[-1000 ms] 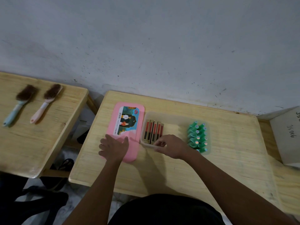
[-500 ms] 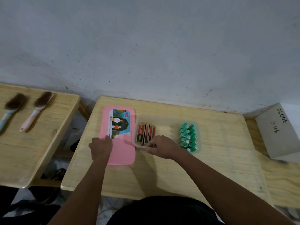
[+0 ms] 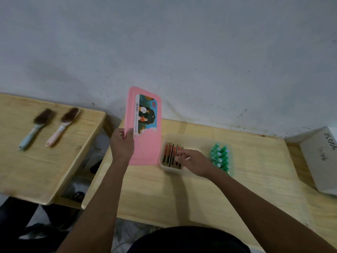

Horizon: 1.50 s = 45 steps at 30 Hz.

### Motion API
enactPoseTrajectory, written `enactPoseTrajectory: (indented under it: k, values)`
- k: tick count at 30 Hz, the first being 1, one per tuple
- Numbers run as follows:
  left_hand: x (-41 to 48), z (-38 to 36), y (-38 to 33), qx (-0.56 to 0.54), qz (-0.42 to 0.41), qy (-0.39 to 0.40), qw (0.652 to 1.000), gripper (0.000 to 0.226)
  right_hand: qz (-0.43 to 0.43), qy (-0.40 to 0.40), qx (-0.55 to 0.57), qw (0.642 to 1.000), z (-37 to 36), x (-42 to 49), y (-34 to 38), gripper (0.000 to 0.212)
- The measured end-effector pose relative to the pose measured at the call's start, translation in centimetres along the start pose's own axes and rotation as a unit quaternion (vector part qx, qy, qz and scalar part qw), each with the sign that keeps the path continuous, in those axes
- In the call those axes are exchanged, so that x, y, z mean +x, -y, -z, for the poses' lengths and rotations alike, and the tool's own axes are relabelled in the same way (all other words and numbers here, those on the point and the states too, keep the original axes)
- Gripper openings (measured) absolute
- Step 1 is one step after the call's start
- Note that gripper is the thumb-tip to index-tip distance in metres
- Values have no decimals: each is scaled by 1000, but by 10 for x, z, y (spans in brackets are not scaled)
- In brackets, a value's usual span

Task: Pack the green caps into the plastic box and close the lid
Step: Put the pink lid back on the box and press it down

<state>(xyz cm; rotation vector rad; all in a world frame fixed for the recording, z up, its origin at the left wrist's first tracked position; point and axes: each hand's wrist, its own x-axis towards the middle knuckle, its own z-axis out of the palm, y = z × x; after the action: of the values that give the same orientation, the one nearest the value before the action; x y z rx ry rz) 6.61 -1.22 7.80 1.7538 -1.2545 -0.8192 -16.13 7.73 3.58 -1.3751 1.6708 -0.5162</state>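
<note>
Pinching the pink lid (image 3: 145,128) upright in your left hand (image 3: 121,146), your right hand (image 3: 195,162) rests loosely curled on the plastic box (image 3: 193,141) on the wooden table (image 3: 255,179) against a grey wall (image 3: 182,52).

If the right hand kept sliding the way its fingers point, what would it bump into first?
Probably the red-and-gold flat sticks in the clear plastic box: the right hand points left, its fingertips already over them. Whether they touch is unclear.

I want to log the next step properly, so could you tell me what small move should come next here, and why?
Probably swing the lid over the box and lower it. The left hand holds the lid tilted up beside the box, and the green caps already sit inside. The right hand rests over the box, so it should withdraw first.
</note>
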Motion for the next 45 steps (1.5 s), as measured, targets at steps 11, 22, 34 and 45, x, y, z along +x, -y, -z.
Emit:
enactPoseTrajectory:
  k: [11, 22, 34, 45]
  values:
    - [-18, -5, -28, -157, 42, 43, 986, 22, -48, -25, 297, 953, 2, -5, 33, 45]
    - [-32, -37, -7, -344, 199, 198, 896, 26, -53, -169, 284, 942, 62, -37, -33, 29]
    - [-48, -63, 32, 182, -20, 210, 960, 24, -101, -324, 134, 931, 80, -34, -91, 29]
    - [-60, -75, 33, 289, -24, 210, 934, 35, -93, -379, 79, 917, 68, -9, -91, 37]
